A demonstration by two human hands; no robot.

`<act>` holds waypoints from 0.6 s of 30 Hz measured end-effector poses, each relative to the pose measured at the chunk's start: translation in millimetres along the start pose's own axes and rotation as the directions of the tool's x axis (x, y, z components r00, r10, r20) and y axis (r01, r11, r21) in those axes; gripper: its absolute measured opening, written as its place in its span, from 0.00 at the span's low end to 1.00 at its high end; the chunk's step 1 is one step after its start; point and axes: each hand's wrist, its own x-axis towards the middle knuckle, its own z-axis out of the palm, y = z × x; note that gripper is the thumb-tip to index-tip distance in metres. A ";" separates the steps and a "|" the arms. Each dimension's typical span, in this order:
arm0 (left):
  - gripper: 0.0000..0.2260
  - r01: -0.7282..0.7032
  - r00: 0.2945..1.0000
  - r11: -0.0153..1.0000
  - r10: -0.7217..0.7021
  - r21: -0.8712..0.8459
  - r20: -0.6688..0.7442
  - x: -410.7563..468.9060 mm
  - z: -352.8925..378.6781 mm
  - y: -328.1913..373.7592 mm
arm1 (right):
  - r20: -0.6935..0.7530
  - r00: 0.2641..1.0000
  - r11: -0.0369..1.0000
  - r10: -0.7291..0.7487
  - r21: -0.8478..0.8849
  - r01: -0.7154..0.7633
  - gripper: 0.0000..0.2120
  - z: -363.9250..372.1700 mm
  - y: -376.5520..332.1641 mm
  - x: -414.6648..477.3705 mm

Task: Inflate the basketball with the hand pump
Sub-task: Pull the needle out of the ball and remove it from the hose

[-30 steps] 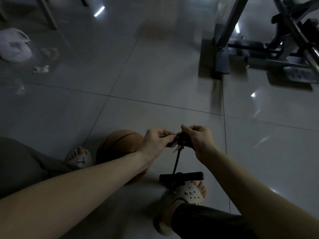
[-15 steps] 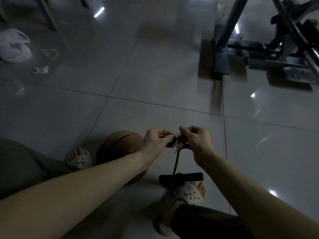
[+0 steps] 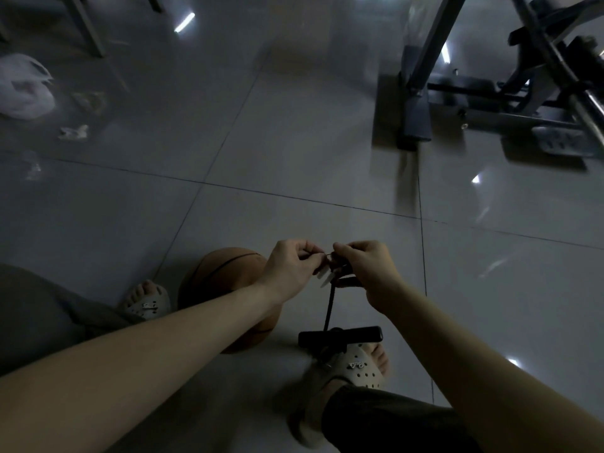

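Note:
An orange basketball [image 3: 222, 276] rests on the tiled floor between my feet, partly hidden by my left forearm. The black hand pump [image 3: 340, 335] stands upright by my right foot, its T-handle on top, and its black hose [image 3: 329, 305] rises to my hands. My left hand [image 3: 289, 269] pinches a thin needle at the hose end. My right hand [image 3: 366, 269] grips the black hose head, with small pale nozzle pieces hanging beneath it. Both hands meet just right of the ball and above it. The room is dim.
A metal exercise frame [image 3: 490, 93] fills the far right. A white plastic bag [image 3: 23, 89] and scraps of paper [image 3: 73, 132] lie at the far left, near chair legs [image 3: 88, 31]. My feet in pale clogs [image 3: 147, 304] flank the ball and pump.
My hands have shifted slightly, the fingertips drawing closer around the hose end. The ball and pump have not moved.

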 end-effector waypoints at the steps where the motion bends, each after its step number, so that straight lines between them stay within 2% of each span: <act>1: 0.04 0.003 1.000 1.000 -0.003 0.007 0.004 2.0 -1.5 0.1 | 0.032 0.999 1.000 0.005 -0.004 -0.004 0.11 -3.3 -2.0 0.3; 7: 0.03 -0.022 0.999 0.997 0.019 0.071 0.043 3.6 -7.7 1.5 | 0.111 0.993 0.977 -0.041 -0.202 0.063 0.08 -5.9 -3.6 -2.2; 11: 0.02 -0.063 0.995 0.985 0.050 0.160 0.085 5.4 -9.1 4.4 | 0.107 0.991 0.971 -0.078 -0.215 0.100 0.09 -3.2 -1.3 -2.3; 18: 0.02 -0.068 0.988 0.977 0.037 0.202 0.151 2.4 -12.2 1.9 | 0.160 0.987 0.953 0.003 -0.301 0.046 0.08 -3.5 -5.0 -3.2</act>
